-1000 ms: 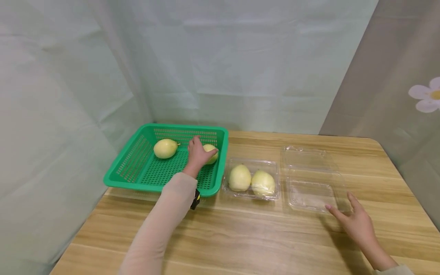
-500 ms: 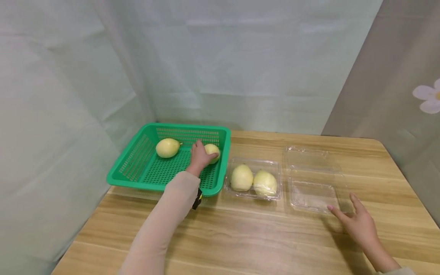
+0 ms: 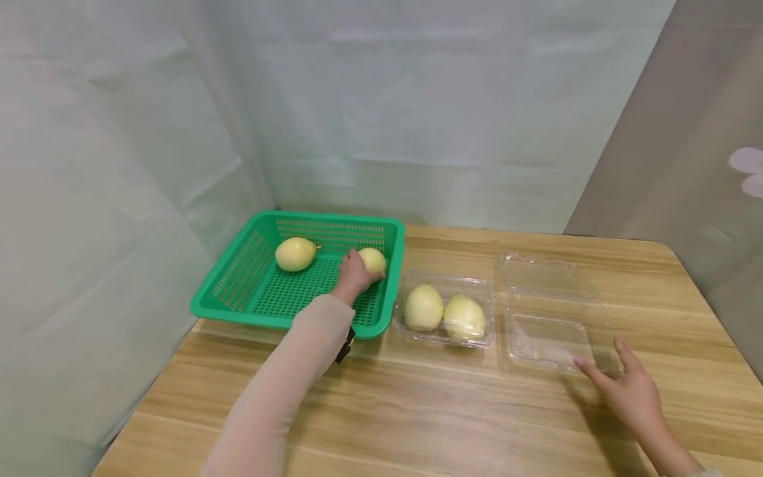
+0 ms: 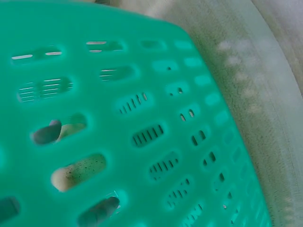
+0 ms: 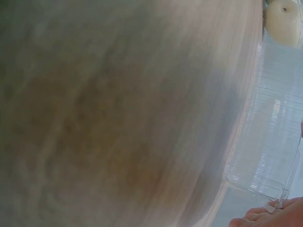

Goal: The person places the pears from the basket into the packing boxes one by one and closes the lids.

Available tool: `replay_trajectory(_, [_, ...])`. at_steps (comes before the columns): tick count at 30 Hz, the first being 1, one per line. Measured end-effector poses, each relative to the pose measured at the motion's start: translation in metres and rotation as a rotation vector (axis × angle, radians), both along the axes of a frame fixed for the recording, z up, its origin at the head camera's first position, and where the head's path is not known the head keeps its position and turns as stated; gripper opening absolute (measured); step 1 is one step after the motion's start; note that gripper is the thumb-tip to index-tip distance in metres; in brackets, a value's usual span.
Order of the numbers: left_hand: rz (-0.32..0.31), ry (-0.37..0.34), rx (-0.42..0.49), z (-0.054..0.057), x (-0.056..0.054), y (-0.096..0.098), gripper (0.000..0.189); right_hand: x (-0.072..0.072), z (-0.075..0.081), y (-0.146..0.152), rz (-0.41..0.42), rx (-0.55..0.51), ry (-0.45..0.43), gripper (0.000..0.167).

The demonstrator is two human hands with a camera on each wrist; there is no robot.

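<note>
Inside the green plastic basket (image 3: 298, 321), my left hand (image 3: 354, 273) grips a pale yellow-green pear (image 3: 372, 260) near the right wall, thumb on its right and fingers on its left. The left wrist view is mostly filled by the slotted basket wall (image 4: 118, 165), so only bits of hand and fruit show through the holes. My right hand (image 3: 633, 392) is at the front right corner of an open clear clamshell box (image 3: 551, 338), thumb and fingers spread apart at its edge. In the right wrist view, fingers (image 5: 279, 215) show beside the box's corner.
Another pear (image 3: 295, 254) lies at the basket's back left. Between basket and open box stands a clear box (image 3: 444, 281) holding two pears (image 3: 424, 308). Everything is on a wooden table (image 3: 453, 411), with pale curtains (image 3: 453, 119) close behind and at the left.
The left hand's fingers have closed in around the pear in the basket. The whole head view has shifted slightly, moving everything a little to the right. The right hand stays by the open box.
</note>
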State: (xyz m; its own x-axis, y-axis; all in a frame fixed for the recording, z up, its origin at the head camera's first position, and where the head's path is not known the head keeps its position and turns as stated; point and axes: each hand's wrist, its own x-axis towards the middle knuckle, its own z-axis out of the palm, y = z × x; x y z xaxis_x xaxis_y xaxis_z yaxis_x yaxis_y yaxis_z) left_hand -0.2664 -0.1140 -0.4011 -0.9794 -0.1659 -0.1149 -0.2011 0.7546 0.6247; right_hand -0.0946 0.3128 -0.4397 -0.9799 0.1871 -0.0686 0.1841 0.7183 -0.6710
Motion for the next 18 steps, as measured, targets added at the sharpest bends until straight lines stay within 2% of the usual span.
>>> replay_trajectory(5, [0.007, 0.008, 0.025, 0.0009, -0.0021, 0.0009, 0.079, -0.0001, 0.0001, 0.0011, -0.003, 0.0, 0.01, 0.094])
replay_trajectory(12, [0.001, 0.032, 0.016, -0.0003, -0.0023, 0.0017, 0.082, -0.001, -0.0011, 0.003, -0.001, -0.007, 0.021, 0.095])
replay_trajectory(18, [-0.015, 0.057, -0.009, -0.0009, 0.0047, 0.0009, 0.083, 0.0006, -0.004, 0.002, 0.011, -0.028, -0.019, 0.097])
